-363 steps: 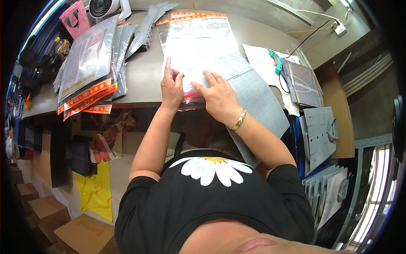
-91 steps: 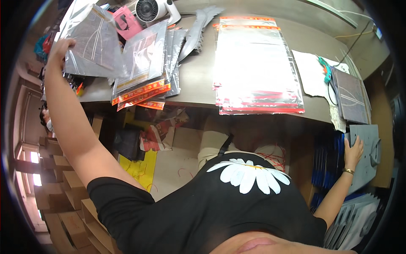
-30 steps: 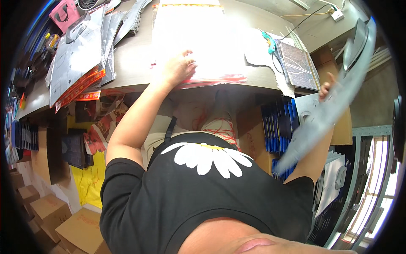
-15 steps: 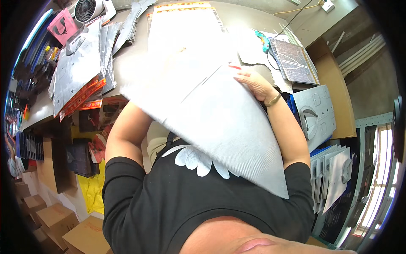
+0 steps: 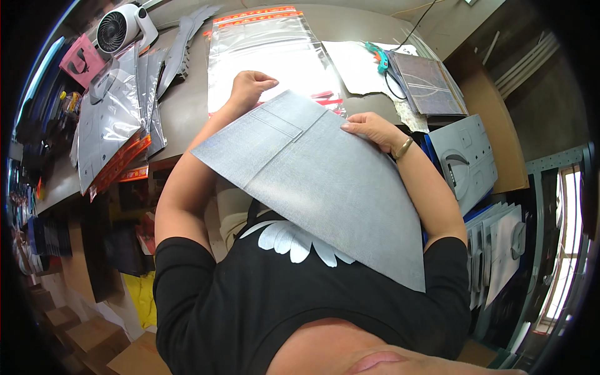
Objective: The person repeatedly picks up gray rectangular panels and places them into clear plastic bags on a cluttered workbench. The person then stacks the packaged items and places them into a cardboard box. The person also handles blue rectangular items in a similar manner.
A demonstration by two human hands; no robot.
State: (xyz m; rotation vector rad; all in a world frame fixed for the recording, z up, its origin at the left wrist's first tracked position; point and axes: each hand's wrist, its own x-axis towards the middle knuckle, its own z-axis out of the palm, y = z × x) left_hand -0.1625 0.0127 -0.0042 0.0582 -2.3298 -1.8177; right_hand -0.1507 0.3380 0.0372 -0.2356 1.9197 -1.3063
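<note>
A large grey panel with fine ribbing and seam-like lines lies tilted across my front, its near corner by my right upper arm. My right hand grips its right edge, thumb on top. Beyond the panel's far left edge is my left hand, fingers curled and thumb and forefinger together, over clear plastic bags with orange-red printed borders. Whether a bit of plastic sits between those fingertips I cannot make out. A red strip shows just past the panel's far corner.
Left on the table are grey panels in clear bags, a pink bag and a white fan. To the right are a teal-handled tool, dark patterned boards and a grey handled case. Cardboard boxes stand lower left.
My left hand, earlier hidden behind the panel, now shows beyond its far edge. The panel's far part has come down and nearer, uncovering more of the bags. My right hand still holds the edge.
</note>
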